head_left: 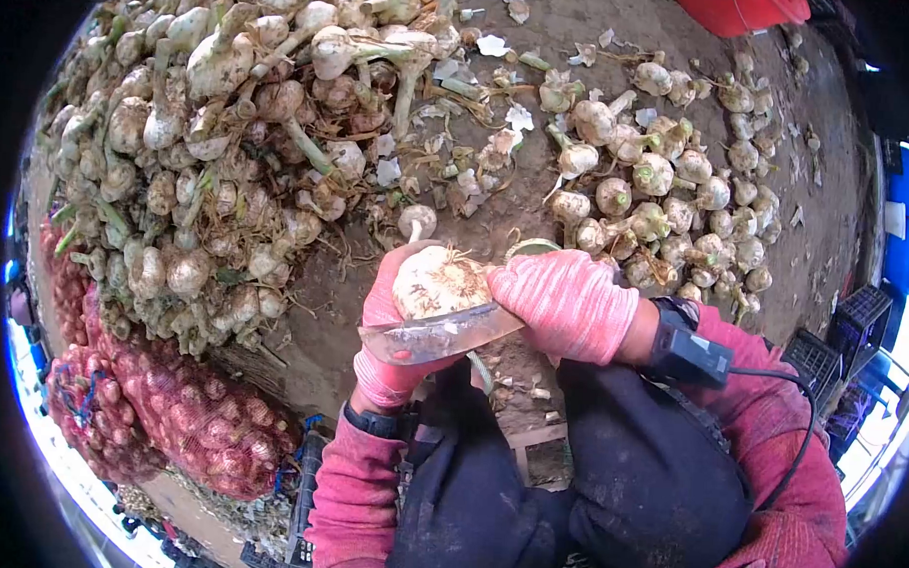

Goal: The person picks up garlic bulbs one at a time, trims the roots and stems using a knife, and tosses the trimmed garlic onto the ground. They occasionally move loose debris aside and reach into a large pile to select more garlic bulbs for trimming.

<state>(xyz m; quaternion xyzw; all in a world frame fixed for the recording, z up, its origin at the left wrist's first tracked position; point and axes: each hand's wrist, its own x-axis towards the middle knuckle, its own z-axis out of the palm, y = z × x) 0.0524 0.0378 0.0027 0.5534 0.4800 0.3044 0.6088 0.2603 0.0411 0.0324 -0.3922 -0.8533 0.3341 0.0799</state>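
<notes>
Two gloved hands, close together. Left hand (398,327) — curled under and around one garlic bulb (443,282), roots facing up. Right hand (569,303) — fingers closed at the handle end of a knife (443,336), its blade crossing the near side of the bulb.

Containers: red mesh sacks (195,415), full of bulbs, blue ties attached, left of and nearer the body than the left hand; one red tub (739,9), beyond and right of the right hand, contents out of view; black crates (858,328), well right of the right hand, apparently slatted, contents too dim to tell.

Surroundings: large garlic heap (199,155), stems on, crowding the left hand's far left; trimmed bulbs (678,197), spread beyond the right hand; dry skins (493,45) on the ground between; dark-trousered knees (648,471) just below both hands.
</notes>
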